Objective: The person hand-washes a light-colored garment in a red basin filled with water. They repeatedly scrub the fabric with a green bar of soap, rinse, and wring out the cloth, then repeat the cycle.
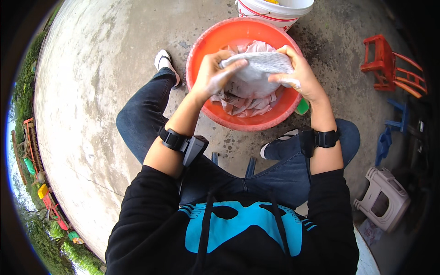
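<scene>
A wet, light-grey knitted fabric piece (263, 62) is stretched between both hands above an orange plastic basin (202, 58). My left hand (215, 72) grips its left end, with whitish suds on the thumb side. On the right end my right hand (299, 70) has hold of it, and suds coat the base of that thumb. Beneath the fabric, a pale pink crumpled cloth with dark printing (240, 106) lies in the basin. Whitish suds or wet fabric show between the two; their exact boundary is blurred.
Just beyond the basin stands a white bucket with red bands (275, 15). Something green (302, 106) touches the basin's right side on the concrete floor (137, 34). Farther right are a small red chair (381, 65), blue plastic pieces (383, 146) and a tipped beige stool (383, 199).
</scene>
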A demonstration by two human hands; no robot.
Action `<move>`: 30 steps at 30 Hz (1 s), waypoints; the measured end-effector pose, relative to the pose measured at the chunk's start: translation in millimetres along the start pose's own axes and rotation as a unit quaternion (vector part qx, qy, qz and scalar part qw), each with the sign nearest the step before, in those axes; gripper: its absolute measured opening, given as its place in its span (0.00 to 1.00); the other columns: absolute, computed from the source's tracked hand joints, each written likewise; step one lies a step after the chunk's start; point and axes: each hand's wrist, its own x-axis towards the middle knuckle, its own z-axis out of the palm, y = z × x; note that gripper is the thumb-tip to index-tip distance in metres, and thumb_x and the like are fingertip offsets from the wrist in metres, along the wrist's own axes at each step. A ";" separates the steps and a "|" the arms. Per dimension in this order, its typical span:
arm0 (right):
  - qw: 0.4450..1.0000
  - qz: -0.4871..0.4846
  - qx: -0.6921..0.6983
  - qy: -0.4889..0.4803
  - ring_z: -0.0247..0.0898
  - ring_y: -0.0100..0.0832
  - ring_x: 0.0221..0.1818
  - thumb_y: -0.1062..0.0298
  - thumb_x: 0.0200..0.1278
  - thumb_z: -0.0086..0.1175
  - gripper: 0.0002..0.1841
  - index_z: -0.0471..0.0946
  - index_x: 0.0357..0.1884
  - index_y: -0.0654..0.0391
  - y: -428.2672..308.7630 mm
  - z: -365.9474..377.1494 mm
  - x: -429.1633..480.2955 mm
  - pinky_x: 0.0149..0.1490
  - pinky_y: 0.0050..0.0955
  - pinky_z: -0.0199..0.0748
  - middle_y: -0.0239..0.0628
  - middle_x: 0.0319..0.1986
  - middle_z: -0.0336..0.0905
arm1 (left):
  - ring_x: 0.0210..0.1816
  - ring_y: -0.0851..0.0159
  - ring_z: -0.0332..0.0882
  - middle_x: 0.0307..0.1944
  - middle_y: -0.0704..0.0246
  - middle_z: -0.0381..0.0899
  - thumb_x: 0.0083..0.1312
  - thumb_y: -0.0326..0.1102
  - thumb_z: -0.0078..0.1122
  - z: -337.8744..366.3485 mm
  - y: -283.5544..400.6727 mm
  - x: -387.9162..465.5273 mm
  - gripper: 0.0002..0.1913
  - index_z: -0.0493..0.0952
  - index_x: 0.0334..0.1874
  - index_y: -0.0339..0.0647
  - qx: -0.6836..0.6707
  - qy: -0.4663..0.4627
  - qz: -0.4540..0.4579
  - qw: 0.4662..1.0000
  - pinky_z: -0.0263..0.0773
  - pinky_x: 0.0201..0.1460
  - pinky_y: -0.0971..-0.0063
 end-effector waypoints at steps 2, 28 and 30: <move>0.972 -0.026 -0.231 0.019 0.71 0.21 0.42 0.66 0.45 0.73 0.24 0.76 0.44 0.59 6.9 -3.3 -0.4 0.53 0.23 0.68 0.25 0.35 0.73 | 0.35 0.78 0.72 0.31 0.79 0.77 0.66 0.39 0.63 -2.6 3.3 -1.7 0.10 0.79 0.41 0.39 -0.137 0.014 0.057 0.989 0.66 0.41 0.86; 0.989 -0.093 -0.040 0.112 0.74 0.32 0.44 0.61 0.66 0.57 0.15 0.70 0.47 0.58 44.6 62.1 10.9 0.50 0.33 0.72 0.39 0.42 0.76 | 0.32 0.68 0.76 0.32 0.66 0.78 0.71 0.47 0.52 53.0 -33.7 11.0 0.18 0.75 0.41 0.36 -0.352 0.206 -0.237 0.882 0.73 0.36 0.71; 0.997 -0.036 0.013 0.071 0.72 0.31 0.47 0.61 0.66 0.57 0.15 0.70 0.49 0.58 43.8 49.8 11.0 0.52 0.33 0.70 0.37 0.43 0.75 | 0.39 0.68 0.78 0.37 0.66 0.79 0.67 0.43 0.60 48.2 -34.5 13.2 0.16 0.72 0.47 0.38 -0.359 0.181 -0.152 0.903 0.76 0.41 0.71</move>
